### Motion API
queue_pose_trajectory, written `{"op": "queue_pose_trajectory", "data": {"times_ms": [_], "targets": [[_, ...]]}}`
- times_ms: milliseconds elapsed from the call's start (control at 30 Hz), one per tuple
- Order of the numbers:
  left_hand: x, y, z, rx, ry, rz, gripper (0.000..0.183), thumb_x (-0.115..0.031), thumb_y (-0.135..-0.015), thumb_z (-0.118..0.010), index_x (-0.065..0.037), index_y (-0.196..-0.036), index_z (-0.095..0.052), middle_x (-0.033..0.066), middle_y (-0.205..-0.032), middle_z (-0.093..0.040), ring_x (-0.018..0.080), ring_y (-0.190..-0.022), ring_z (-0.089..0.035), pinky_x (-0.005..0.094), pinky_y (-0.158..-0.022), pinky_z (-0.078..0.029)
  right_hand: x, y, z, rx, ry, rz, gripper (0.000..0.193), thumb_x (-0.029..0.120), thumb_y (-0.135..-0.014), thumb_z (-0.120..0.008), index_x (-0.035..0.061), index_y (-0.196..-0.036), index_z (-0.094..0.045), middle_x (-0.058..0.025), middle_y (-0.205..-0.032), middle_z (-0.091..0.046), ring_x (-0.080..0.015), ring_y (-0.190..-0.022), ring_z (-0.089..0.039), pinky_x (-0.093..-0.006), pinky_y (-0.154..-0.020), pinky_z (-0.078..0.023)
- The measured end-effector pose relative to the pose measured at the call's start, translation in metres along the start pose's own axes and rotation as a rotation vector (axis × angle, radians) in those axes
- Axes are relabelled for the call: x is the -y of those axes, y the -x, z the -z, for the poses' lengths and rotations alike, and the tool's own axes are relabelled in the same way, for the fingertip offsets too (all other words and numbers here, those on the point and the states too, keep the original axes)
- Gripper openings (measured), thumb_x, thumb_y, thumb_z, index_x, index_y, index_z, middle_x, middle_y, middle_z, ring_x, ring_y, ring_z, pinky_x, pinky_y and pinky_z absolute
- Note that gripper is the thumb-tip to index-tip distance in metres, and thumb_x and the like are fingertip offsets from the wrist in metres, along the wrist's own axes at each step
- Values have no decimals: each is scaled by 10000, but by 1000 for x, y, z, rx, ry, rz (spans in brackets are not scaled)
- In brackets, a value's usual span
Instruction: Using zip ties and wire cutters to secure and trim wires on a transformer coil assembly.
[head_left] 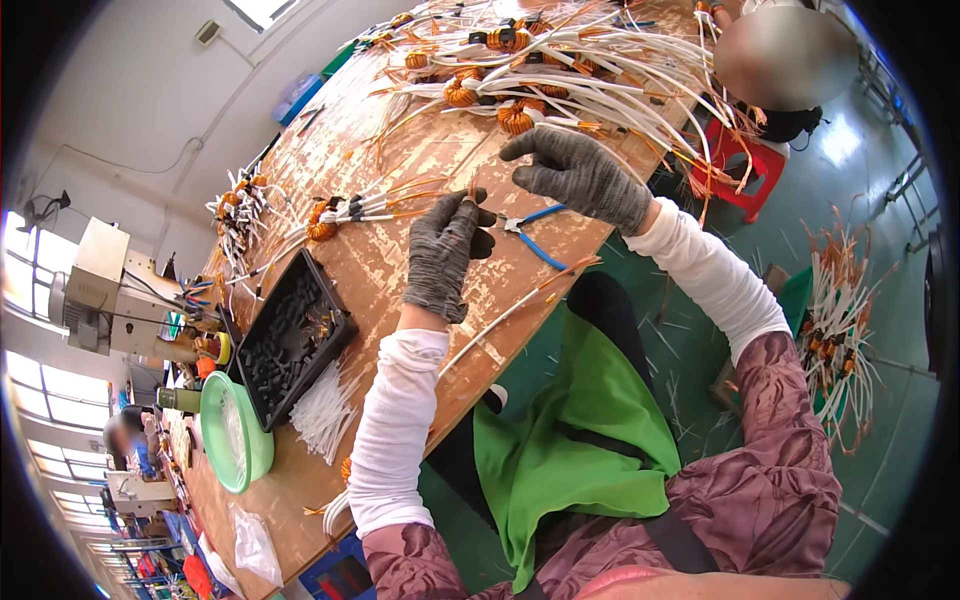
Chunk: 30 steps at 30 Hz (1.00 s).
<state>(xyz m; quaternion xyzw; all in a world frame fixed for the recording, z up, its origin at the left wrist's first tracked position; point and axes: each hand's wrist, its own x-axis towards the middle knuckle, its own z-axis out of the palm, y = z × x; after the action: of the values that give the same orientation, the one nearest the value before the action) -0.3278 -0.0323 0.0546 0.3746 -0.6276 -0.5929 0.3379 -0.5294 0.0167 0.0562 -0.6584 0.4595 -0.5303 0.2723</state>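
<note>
My left hand (443, 255), in a grey knit glove, is over the table with thumb and fingers pinched together. Copper wire strands (473, 186) stick up at its fingertips; their lower part is hidden. Farther right, my right hand (590, 178), gloved alike, has thumb and index finger spread and holds nothing. Blue-handled cutting pliers (540, 238) lie open on the table between the hands, near the edge. Left of my left hand sits a copper-wound ring coil (322, 220), its white leads ending in bare copper. A loose white wire (500, 318) with a copper end lies along the near edge.
Several coils with white leads (515, 115) are heaped on the far table. A black tray (290, 340) of small black sleeves, cut white tubes (325, 412) and a green basin (236, 435) stand at left. At right are a red stool (745, 170), a person, and bundled coils (835, 340).
</note>
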Motion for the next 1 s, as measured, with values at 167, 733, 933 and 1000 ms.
{"op": "queue_pose_trajectory", "data": {"times_ms": [167, 733, 933, 1000], "targets": [[0, -2, -8, 31, 75, 37, 260, -200, -890, -517, 11, -1025, -589, 71, -764, -625, 106, -573, -556, 233, -535, -482, -28, -9, -6, 71, 3, 62, 288, 233, -823, -617, 60, -1052, -588, -70, -790, -624, -120, -728, -556, -281, -670, -460], [3, -2, -15, 107, 19, 52, 242, -204, -881, -534, 4, -983, -605, 18, -656, -568, 58, -462, -436, 197, -414, -339, -33, -11, -11, 216, -340, -21, 243, 174, -839, -607, -1, -1007, -618, -41, -854, -649, -95, -803, -581, -258, -758, -478], [-1, -3, -22, 69, -54, 96, 216, -167, -875, -523, 13, -954, -612, 21, -642, -563, 55, -441, -427, 196, -388, -321, -36, -14, 7, 52, -150, 128, 239, 242, -857, -577, 41, -974, -630, 5, -746, -598, -62, -628, -523, -203, -575, -436], [0, -3, -20, 56, -77, 68, 204, -146, -869, -516, 17, -944, -614, 24, -636, -564, 55, -431, -421, 197, -382, -317, -26, -13, 12, 39, -352, -296, 235, 264, -860, -569, 55, -950, -629, 18, -708, -567, -49, -567, -483, -188, -506, -401]]}}
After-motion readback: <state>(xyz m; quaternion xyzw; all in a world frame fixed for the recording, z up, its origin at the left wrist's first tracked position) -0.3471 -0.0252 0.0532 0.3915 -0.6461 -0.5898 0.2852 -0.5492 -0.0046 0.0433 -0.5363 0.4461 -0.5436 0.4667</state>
